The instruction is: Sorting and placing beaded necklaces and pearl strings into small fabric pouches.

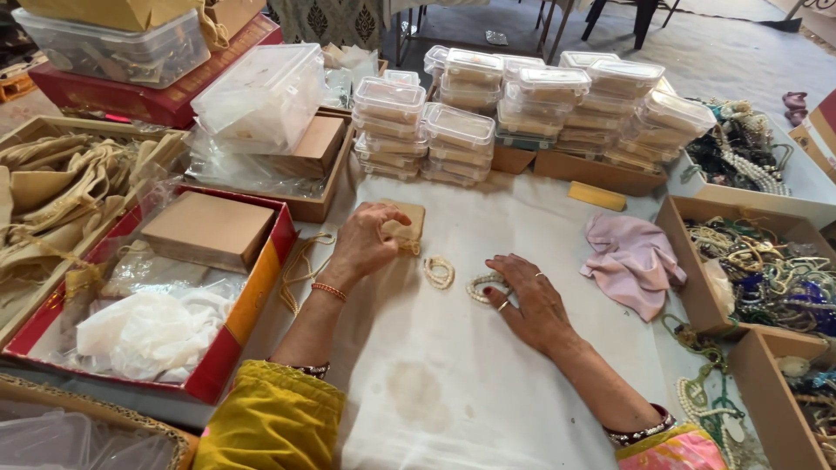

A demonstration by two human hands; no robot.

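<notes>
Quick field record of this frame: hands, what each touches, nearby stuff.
left hand: fingers pinched on a small tan pouch
right hand: flat on the cloth, fingertips on a pearl bracelet
between hands: second pearl coil, untouched
surface: white cloth
right of hands: pink cloth; cardboard box of bead jewellery
behind: stacked clear lidded tubs
left: red tray with a brown box and white wrapping
</notes>
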